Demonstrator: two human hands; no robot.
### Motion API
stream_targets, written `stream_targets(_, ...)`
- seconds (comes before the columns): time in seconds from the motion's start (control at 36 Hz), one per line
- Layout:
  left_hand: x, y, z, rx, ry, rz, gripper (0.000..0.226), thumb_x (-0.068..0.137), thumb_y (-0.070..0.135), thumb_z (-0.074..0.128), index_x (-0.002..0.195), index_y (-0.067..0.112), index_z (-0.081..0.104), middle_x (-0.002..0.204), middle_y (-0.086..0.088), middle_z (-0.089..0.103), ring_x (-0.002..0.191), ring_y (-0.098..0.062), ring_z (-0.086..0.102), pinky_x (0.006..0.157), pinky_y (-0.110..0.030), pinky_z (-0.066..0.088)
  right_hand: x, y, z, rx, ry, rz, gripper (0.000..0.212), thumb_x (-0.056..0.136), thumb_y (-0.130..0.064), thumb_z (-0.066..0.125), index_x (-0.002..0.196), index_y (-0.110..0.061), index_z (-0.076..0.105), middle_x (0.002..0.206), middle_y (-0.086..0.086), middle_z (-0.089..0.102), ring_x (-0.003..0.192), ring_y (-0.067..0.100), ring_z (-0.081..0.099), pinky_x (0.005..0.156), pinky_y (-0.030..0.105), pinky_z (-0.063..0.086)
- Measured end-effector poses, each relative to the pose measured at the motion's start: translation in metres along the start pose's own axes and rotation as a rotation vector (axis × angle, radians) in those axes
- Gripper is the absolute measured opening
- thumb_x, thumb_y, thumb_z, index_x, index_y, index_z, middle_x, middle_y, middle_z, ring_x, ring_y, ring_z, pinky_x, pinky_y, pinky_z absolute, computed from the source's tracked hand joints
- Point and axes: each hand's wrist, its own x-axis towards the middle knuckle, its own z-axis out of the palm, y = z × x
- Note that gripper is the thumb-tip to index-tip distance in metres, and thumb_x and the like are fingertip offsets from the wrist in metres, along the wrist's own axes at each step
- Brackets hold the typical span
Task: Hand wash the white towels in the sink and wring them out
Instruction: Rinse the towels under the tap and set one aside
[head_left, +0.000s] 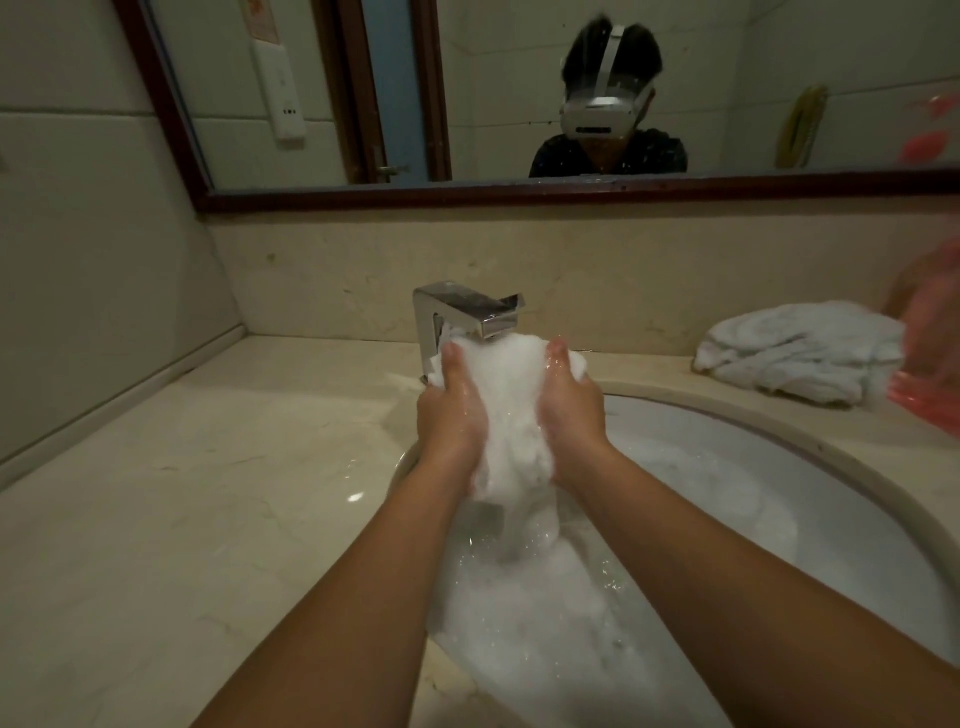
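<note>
Both hands are raised over the sink (841, 525) and hold a wet towel (511, 415) between them. The left hand (449, 415) and the right hand (571, 410) grip the bunched cloth from either side. Each thumb lies on the near face, and the rest of the fingers curl round the far side, mostly hidden by the cloth. The top of the bundle, just above the fingers, sits right under the spout of the chrome tap (467, 312). Below the fingers the towel's tail hangs down into the foamy water (545, 623) in the basin. Well to the right of the fingers, a second towel (800, 353) lies crumpled on the worktop (182, 519), beside a blurred pink thing (930, 338) at the frame's edge. Beyond the fingers, above the tap, a dark-framed mirror (493, 192) hangs on the wall.
</note>
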Motion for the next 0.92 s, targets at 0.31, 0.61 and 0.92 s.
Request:
stream_targets(0.31, 0.023, -0.012, -0.005, -0.348, -0.08, -0.155, 0.092, 0.066, 0.096, 0.063, 0.112, 0.016, 0.073, 0.113, -0.012, 0.078, 0.096, -0.03, 0.075, 0.086, -0.047, 0.062, 0.009, 0.011, -0.012, -0.039, -0.366, 0.175, 0.068, 0.085, -0.075, 0.071, 0.128, -0.022, 0.07, 0.117, 0.007, 0.078, 0.099, 0.026, 0.076, 0.084, 0.041, 0.062)
stream_targets(0.61, 0.011, -0.004, -0.002, -0.136, -0.284, -0.031, 0.097, 0.073, 0.096, 0.048, 0.129, 0.021, 0.072, 0.108, -0.002, 0.08, 0.094, -0.023, 0.077, 0.088, -0.037, 0.062, 0.024, 0.01, -0.01, 0.357, -0.247, -0.024, 0.028, 0.112, -0.023, 0.054, 0.134, -0.012, 0.066, 0.122, 0.018, 0.077, 0.108, 0.039, 0.077, 0.092, 0.059, 0.063)
stream_targets(0.92, 0.012, -0.011, 0.019, -0.244, -0.309, -0.184, 0.086, 0.079, 0.091, 0.057, 0.123, 0.019, 0.076, 0.107, -0.003, 0.082, 0.099, -0.026, 0.079, 0.1, -0.048, 0.06, 0.011, 0.007, -0.014, 0.461, -0.26, -0.149, 0.042, 0.108, -0.02, 0.064, 0.148, -0.02, 0.051, 0.13, 0.015, 0.074, 0.113, 0.034, 0.076, 0.095, 0.058, 0.062)
